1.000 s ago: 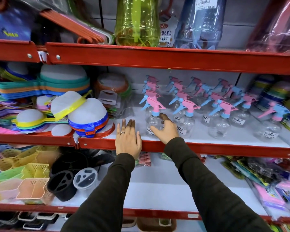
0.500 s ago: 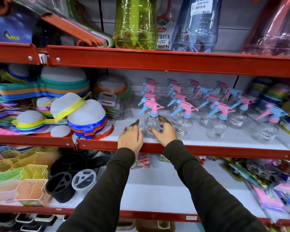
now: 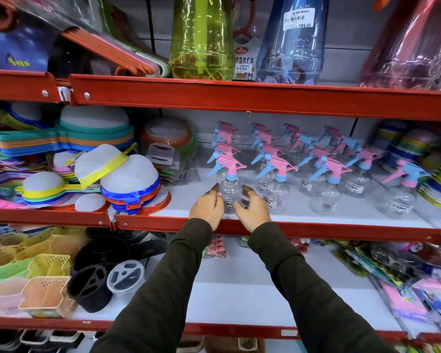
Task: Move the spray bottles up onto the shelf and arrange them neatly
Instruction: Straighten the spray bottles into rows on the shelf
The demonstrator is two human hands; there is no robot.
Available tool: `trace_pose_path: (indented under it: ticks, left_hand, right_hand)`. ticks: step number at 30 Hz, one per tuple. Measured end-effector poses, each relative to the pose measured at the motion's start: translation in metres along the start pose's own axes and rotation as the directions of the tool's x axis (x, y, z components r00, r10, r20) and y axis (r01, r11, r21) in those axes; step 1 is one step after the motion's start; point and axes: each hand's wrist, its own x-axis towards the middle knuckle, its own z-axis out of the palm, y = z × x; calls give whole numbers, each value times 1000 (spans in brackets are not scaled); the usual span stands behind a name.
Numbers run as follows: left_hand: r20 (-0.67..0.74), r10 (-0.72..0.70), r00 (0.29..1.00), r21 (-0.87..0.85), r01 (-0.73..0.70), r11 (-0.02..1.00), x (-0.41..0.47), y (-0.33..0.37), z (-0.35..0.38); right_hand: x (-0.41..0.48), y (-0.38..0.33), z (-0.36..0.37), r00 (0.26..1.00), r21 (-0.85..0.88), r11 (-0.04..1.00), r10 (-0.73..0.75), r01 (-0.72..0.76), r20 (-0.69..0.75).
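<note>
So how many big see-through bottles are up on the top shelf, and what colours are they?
Green bottle: 1
Blue bottle: 1
Pink bottle: 1
Total: 3

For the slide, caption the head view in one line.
Both hands, left hand and right hand, cup the front spray bottle on the red-edged shelf beside rowed bottles.

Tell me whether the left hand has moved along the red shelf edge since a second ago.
Yes. The left hand has slid right along the red metal shelf edge, closing in beside the clear plastic spray bottle with the pink trigger.
</note>
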Motion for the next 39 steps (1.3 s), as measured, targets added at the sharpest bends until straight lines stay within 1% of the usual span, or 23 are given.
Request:
trace_pose_path:
  ticks: [9,13,15,16,18,20,22,24,26,27,29,31,34,36,39]
  left_hand:
    - [-2,-44,999,-8,44,999,-3,3,1]
    - [-55,-47,997,-25,46,999,-9,2,4]
    - [-128,-58,990,-38,54,998,-15,2,8]
    - [-189,-51,981,-45,43,998,-19,2,10]
    - [-333,-16,943,-42,2,999,-27,4,16]
    - [-444,12,896,-34,-30,999,-35,12,24]
    - [-486,49,873,-43,-80,996,-40,22,32]
    - [-464,116,878,-70,-166,984,-45,36,44]
    - [-396,178,901,-113,-240,964,-46,50,56]
    - [-346,189,919,-134,-247,960,-45,56,62]
    - [-236,165,958,-144,-203,969,-37,69,73]
    - [-126,99,987,-123,-115,986,-28,78,81]
    - [26,-21,999,-95,24,995,-17,77,83]
    - [88,-51,995,-74,58,996,-13,74,84]
    - [108,-50,993,-99,61,993,-14,71,87]
  right_hand:
    - [-1,-3,-1,1000,-37,999,4,-3,27]
    - [-7,1,-9,1000,0,1000,-7,7,-19]
    - [-12,4,-17,997,49,998,-45,48,-67]
    - [-15,5,-21,993,68,995,-65,72,-96]
    - [-21,8,-30,981,94,988,-105,122,-164]
    - [-25,12,-41,962,118,979,-137,168,-237]
    - [-28,17,-52,938,132,969,-159,207,-308]
    - [-27,23,-65,927,128,971,-146,201,-345]
    - [-23,30,-78,933,121,980,-107,157,-344]
    - [-19,33,-82,940,115,985,-83,127,-331]
    - [-10,37,-92,960,101,993,-23,53,-278]
    - [-2,40,-100,983,87,996,34,-18,-182]
    - [4,41,-96,997,67,996,63,-60,-44]
    - [3,43,-93,997,75,994,79,-79,1]
    - [3,45,-90,997,102,991,82,-83,13]
